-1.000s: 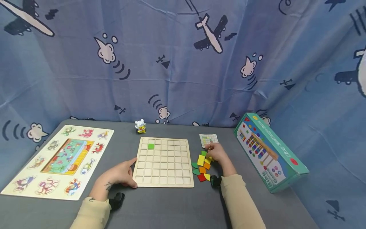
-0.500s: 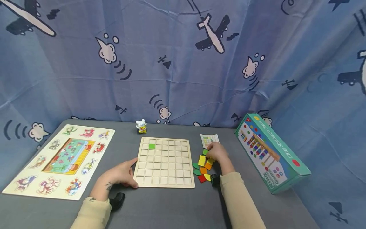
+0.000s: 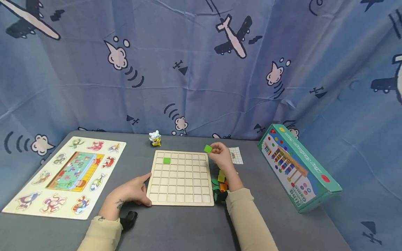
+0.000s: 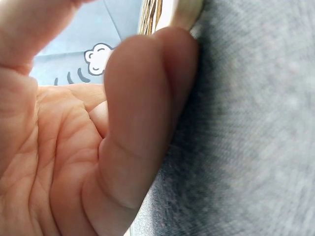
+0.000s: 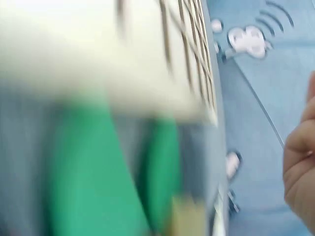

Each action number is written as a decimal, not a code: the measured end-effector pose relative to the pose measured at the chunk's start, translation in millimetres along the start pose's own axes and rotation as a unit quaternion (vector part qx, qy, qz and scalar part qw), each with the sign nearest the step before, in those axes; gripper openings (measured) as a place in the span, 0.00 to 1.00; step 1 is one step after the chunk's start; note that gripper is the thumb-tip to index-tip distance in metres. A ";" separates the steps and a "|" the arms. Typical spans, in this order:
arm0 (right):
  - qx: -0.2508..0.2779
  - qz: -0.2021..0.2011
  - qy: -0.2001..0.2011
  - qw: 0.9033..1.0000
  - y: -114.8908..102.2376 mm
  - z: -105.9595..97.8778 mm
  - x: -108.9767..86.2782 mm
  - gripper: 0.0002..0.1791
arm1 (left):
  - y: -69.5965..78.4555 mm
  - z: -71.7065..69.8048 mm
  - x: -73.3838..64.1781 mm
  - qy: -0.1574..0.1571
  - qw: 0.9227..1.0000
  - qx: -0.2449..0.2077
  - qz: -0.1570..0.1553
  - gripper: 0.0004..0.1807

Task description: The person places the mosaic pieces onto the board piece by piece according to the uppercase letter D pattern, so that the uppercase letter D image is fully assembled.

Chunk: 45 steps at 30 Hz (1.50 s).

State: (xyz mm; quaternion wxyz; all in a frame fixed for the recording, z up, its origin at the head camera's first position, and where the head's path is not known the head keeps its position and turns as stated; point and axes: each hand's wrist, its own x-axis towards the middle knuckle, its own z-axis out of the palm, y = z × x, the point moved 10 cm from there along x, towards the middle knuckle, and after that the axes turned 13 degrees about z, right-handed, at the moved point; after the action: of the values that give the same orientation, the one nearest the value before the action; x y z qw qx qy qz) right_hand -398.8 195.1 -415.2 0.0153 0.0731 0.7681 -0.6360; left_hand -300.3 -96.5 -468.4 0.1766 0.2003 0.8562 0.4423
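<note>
A green square tile (image 3: 208,149) is pinched by the fingertips of my right hand (image 3: 221,156), raised just off the far right corner of a wooden grid board (image 3: 180,181). Another green tile (image 3: 166,160) lies in one of the board's upper cells. With thumb and forefinger spread apart, my left hand (image 3: 133,191) touches the board's left edge. In the left wrist view its fingers hide most of the board (image 4: 183,14). Only part of the right hand (image 5: 301,169) shows in the right wrist view, where the tile is out of sight.
Loose yellow (image 3: 221,176), orange (image 3: 223,187) and green pieces (image 3: 215,181) lie right of the board, partly under the right wrist. Behind them is a small grid card (image 3: 236,156). A game box (image 3: 298,170) stands right, a picture puzzle (image 3: 67,174) lies left, and a figurine (image 3: 155,138) stands behind.
My right hand has left the loose pieces and moved up and left towards the board, carrying a green tile. More of the card shows now. The left hand stays put.
</note>
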 end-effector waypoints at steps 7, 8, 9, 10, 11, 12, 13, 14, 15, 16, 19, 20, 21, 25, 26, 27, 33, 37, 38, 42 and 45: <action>0.148 0.019 -0.054 0.987 7.3 55.4 1.6 0.18 | -2.3 -0.2 -0.4 0.002 1.000 -0.006 -0.003 0.61; 0.160 0.023 -0.056 0.985 8.3 61.8 1.7 0.18 | -2.3 0.1 -0.5 0.001 1.000 -0.006 -0.001 0.61; 0.167 0.027 -0.059 0.984 9.7 67.9 2.3 0.18 | -2.1 0.2 -0.6 0.001 1.000 -0.006 0.001 0.61; 0.171 0.031 -0.063 0.983 10.8 74.0 2.6 0.19 | -2.4 0.4 -0.4 0.001 1.000 -0.005 0.002 0.61; 0.173 0.035 -0.070 0.982 11.9 80.3 3.0 0.20 | -2.2 0.6 -0.4 0.001 1.000 -0.005 0.004 0.61; 0.171 0.041 -0.077 0.981 13.3 86.4 3.2 0.21 | -2.1 0.7 -0.4 0.001 1.000 -0.005 0.006 0.61; 0.162 0.048 -0.083 0.982 14.6 92.2 2.9 0.22 | -2.0 0.7 -0.3 0.001 1.000 -0.005 0.007 0.61; 0.151 0.054 -0.089 0.983 15.7 97.6 2.6 0.24 | -2.2 0.6 0.0 0.002 1.000 -0.005 0.006 0.61; 0.136 0.062 -0.095 0.984 16.9 102.9 2.0 0.25 | -2.4 0.5 0.2 0.002 1.000 -0.005 0.006 0.61; 0.120 0.071 -0.100 0.985 19.1 107.2 1.7 0.25 | -2.6 0.7 0.5 0.002 1.000 -0.004 0.006 0.61; 0.056 0.101 -0.097 0.989 25.3 115.0 0.0 0.24 | -1.8 0.8 0.7 0.002 1.000 -0.003 0.004 0.60; 0.037 0.110 -0.092 0.989 26.9 116.1 -0.6 0.24 | -1.4 0.7 0.6 0.003 1.000 -0.003 0.004 0.60; 0.020 0.119 -0.086 0.989 28.5 116.7 -0.9 0.23 | -1.0 0.6 0.4 0.004 1.000 -0.004 0.003 0.61; -0.042 0.140 -0.059 0.988 30.6 117.4 -0.7 0.21 | -0.2 0.4 -0.1 0.005 1.000 -0.008 0.003 0.61; -0.053 0.143 -0.055 0.987 30.6 117.9 -0.4 0.21 | -0.3 0.4 -0.1 0.005 1.000 -0.008 0.003 0.61; -0.063 0.144 -0.052 0.986 30.7 118.7 0.1 0.21 | -0.5 0.5 0.0 0.005 1.000 -0.008 0.004 0.61; -0.116 0.144 -0.037 0.982 28.6 122.9 2.2 0.18 | -1.0 0.6 -0.2 0.004 1.000 -0.004 0.005 0.60; -0.154 0.139 -0.030 0.978 25.7 124.8 2.1 0.18 | -0.2 0.5 -0.4 0.000 1.000 -0.004 0.005 0.60; -0.165 0.137 -0.029 0.976 24.5 125.3 1.8 0.18 | 0.4 0.5 -0.7 -0.001 1.000 -0.004 0.006 0.60; -0.202 0.133 -0.022 0.970 21.1 126.3 1.1 0.18 | 3.8 0.1 -1.5 -0.004 1.000 -0.002 0.014 0.60; -0.236 0.133 -0.014 0.962 20.3 127.1 0.7 0.18 | 5.4 0.2 -2.0 -0.005 1.000 -0.002 0.019 0.60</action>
State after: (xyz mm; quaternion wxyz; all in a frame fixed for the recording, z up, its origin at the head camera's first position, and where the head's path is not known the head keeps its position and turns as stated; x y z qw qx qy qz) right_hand -405.7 74.4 -459.2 0.1272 0.1606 0.8794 -0.4297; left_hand -297.5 -94.6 -463.8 0.1725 0.2182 0.8507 0.4460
